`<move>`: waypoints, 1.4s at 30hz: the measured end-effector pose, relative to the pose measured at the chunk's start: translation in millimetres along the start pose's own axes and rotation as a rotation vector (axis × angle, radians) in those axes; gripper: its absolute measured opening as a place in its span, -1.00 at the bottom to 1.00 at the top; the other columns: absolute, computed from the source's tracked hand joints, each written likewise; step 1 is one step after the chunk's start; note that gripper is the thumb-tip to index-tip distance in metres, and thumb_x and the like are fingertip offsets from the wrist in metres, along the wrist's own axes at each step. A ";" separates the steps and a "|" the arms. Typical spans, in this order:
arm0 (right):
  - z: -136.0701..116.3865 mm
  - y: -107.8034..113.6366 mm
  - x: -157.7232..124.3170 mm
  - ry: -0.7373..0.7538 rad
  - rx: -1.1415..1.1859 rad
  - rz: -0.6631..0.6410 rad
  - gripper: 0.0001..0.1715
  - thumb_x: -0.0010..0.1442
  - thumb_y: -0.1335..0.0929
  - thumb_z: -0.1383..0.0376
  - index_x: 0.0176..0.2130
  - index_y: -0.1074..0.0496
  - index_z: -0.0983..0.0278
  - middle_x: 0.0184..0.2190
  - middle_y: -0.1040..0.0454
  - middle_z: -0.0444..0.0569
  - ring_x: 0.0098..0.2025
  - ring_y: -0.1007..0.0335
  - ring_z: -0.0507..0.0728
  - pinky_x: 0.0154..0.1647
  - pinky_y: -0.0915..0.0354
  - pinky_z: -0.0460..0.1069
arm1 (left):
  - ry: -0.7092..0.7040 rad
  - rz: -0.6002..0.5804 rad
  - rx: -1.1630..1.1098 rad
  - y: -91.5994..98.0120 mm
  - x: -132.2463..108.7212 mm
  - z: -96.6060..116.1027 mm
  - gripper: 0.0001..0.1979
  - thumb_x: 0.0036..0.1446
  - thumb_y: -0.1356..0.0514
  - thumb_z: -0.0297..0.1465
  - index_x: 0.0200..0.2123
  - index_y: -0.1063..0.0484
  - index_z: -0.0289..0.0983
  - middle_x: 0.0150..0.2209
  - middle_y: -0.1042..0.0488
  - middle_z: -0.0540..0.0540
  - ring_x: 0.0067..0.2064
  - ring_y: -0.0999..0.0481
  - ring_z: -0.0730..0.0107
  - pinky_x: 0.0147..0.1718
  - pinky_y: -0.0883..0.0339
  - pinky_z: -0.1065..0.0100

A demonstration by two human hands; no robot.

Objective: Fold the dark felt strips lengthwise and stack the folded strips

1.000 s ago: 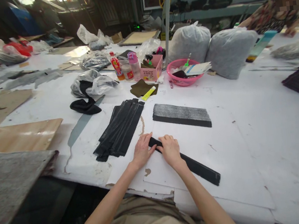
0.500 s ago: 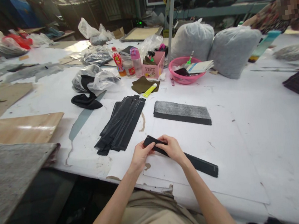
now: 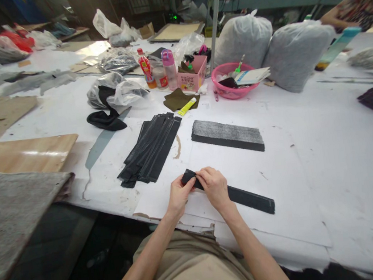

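A long black fabric strip [image 3: 252, 200] lies slantwise across the white table, its left end raised in my fingers. My left hand [image 3: 180, 194] pinches that end from the left, thumb on top. Close beside it, my right hand [image 3: 214, 186] pinches the same strip, fingers bent over it and hiding part of its length. Beyond my hands to the left is a fanned pile of black strips [image 3: 152, 148]. To the right of that pile lies a neat stack of strips [image 3: 228, 135] with a grey fuzzy top and black side.
Behind the strips are a yellow tube [image 3: 187, 106], a pink basin [image 3: 233, 92], a pink box [image 3: 193, 78] and a red-capped bottle [image 3: 146, 70]. Two stuffed white bags [image 3: 300, 55] stand at the back right. Boards [image 3: 23, 154] overlap the left edge. A person's arm [image 3: 343, 12] shows far right.
My right hand has curled further over the strip, its fingertips now pinching near the left end. The view has tilted down slightly. The pile and the stack stay put.
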State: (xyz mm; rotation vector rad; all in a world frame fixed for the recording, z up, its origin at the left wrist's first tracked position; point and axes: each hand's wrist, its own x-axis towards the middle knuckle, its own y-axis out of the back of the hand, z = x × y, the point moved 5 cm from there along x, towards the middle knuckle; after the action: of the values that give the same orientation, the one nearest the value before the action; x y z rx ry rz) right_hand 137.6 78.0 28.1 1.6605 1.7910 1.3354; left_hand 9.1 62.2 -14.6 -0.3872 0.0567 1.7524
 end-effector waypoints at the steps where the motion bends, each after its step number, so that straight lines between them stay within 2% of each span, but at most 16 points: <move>1: -1.3 0.5 -0.1 0.024 -0.033 -0.004 -0.84 0.32 -0.29 0.33 -0.23 -0.48 0.23 -0.28 -0.49 -0.06 -0.20 -0.38 0.09 -0.16 -0.20 -0.04 | -0.016 -0.005 0.016 -0.7 -1.2 1.6 -0.66 -0.11 -0.38 -0.22 -0.36 -0.48 -0.36 -0.50 -0.41 0.02 -0.50 -0.30 0.56 -0.51 -0.23 0.51; 6: -3.6 -1.7 -3.2 0.076 -0.147 0.007 -0.81 0.34 -0.25 0.35 -0.25 -0.45 0.26 -0.31 -0.47 -0.03 -0.21 -0.35 0.10 -0.17 -0.17 -0.02 | -0.049 -0.022 0.085 -2.1 -4.3 6.1 -0.74 -0.03 -0.34 -0.25 -0.37 -0.46 -0.33 -0.57 -0.33 0.08 -0.54 -0.24 0.56 -0.55 -0.16 0.52; 11: -2.0 -5.8 -5.8 0.076 -0.186 0.019 -0.82 0.33 -0.25 0.36 -0.29 -0.42 0.27 -0.34 -0.45 -0.04 -0.26 -0.32 0.10 -0.20 -0.14 -0.01 | -0.085 -0.056 0.116 -4.7 -4.4 7.6 -0.75 -0.02 -0.32 -0.26 -0.39 -0.46 -0.34 -0.54 -0.35 0.06 -0.50 -0.26 0.55 -0.52 -0.16 0.52; 20: 2.3 1.6 -4.8 0.083 -0.087 -0.036 -0.85 0.34 -0.25 0.37 -0.23 -0.42 0.26 -0.28 -0.49 -0.04 -0.21 -0.37 0.08 -0.18 -0.18 -0.05 | -0.069 -0.053 0.098 -6.6 -1.4 0.3 -0.70 -0.03 -0.31 -0.23 -0.32 -0.47 -0.36 -0.45 -0.42 0.00 -0.42 -0.33 0.47 -0.44 -0.21 0.48; 30: 3.5 -4.8 -6.9 0.084 -0.225 -0.050 -0.85 0.32 -0.26 0.37 -0.30 -0.40 0.27 -0.36 -0.44 -0.05 -0.28 -0.31 0.12 -0.22 -0.12 -0.01 | -0.215 -0.080 0.324 -5.8 -2.7 5.0 -0.82 0.05 -0.24 -0.31 -0.47 -0.37 -0.31 -0.54 -0.28 0.08 -0.47 -0.22 0.51 -0.45 -0.13 0.49; 42: 8.0 -3.0 -9.1 0.083 -0.270 0.034 -0.80 0.26 -0.26 0.42 -0.41 -0.34 0.26 -0.45 -0.37 -0.09 -0.36 -0.24 0.09 -0.28 -0.07 -0.01 | -0.128 -0.102 0.316 -11.8 -2.2 -7.1 -0.76 0.05 -0.22 -0.24 -0.43 -0.35 -0.31 -0.56 -0.28 0.07 -0.51 -0.25 0.50 -0.53 -0.14 0.48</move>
State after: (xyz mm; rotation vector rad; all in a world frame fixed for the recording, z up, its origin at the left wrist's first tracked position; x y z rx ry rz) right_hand 144.4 73.2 18.8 1.5157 1.5499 1.6030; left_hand 22.4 60.9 -18.6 -0.0465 0.2160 1.6301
